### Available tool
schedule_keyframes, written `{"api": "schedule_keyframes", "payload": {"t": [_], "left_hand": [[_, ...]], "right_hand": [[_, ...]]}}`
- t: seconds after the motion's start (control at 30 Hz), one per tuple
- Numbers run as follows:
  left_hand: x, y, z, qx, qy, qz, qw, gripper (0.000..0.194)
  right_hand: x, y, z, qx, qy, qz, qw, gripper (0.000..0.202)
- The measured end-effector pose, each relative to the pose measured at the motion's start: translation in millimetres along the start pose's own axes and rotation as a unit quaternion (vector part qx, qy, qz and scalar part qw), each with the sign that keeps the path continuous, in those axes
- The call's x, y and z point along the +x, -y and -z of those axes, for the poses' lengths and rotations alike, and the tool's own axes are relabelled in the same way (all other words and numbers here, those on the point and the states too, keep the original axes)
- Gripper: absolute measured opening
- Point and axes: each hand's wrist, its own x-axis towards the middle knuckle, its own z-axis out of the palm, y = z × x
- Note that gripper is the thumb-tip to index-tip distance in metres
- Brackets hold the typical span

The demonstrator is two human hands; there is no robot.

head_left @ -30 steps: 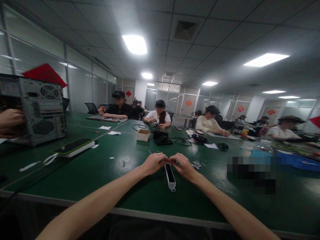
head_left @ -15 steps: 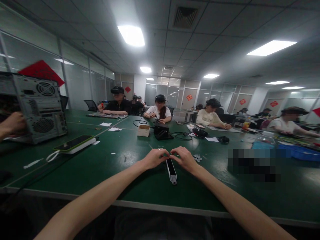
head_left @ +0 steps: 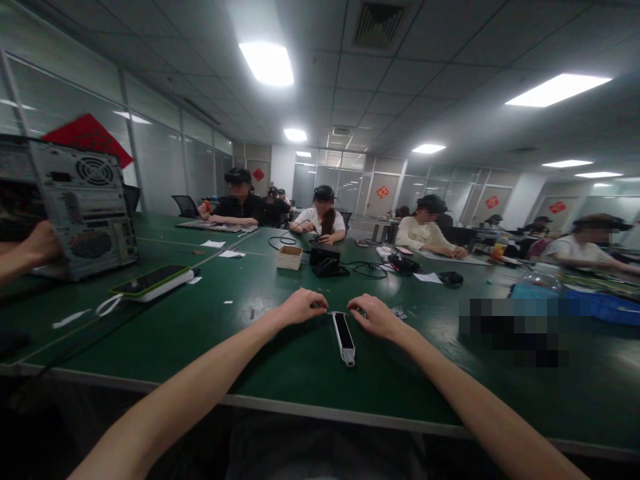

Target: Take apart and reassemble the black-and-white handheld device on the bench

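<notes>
Gap between left hand point(head_left: 303, 307), right hand point(head_left: 375, 316); slim device point(head_left: 343, 339) inside (box point(head_left: 289, 259) beyond).

slim white device point(head_left: 349, 355), dark screen point(head_left: 343, 330) facing up, flat on green table point(head_left: 280, 383)

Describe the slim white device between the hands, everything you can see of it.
The device is long and narrow, with a white, plastic-looking body around a dark strip along its upper face. Its near end narrows to a greyish tip. It lies on the green table, near end toward the wearer, far end angled slightly left. The left hand and right hand flank its far end; neither grips it, though light fingertip contact can't be ruled out. Any markings are too small to read.
</notes>
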Motion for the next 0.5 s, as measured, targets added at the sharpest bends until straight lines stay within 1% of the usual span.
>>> {"api": "schedule_keyframes", "payload": {"t": [0.1, 0.17, 0.4, 0.5], "left_hand": [[-0.9, -2.3, -0.8, -0.052, 0.022, 0.011, 0.998, 0.017], [-1.5, -2.9, -1.5, -0.070, 0.027, 0.022, 0.997, 0.016], [-2.7, -6.4, -0.2, -0.087, 0.024, 0.049, 0.995, 0.017], [-3.0, -9.8, -1.5, -0.087, 0.019, 0.049, 0.995, 0.018]], "right_hand": [[-0.9, 2.4, 0.9, 0.009, 0.024, 0.004, 1.000, 0.018], [-1.0, 4.0, 0.7, 0.011, 0.034, 0.002, 0.999, 0.016], [0.1, 3.0, -2.5, 0.008, 0.044, -0.001, 0.999, 0.014], [-0.2, 2.2, -3.5, 0.007, 0.045, -0.004, 0.999, 0.014]]}}
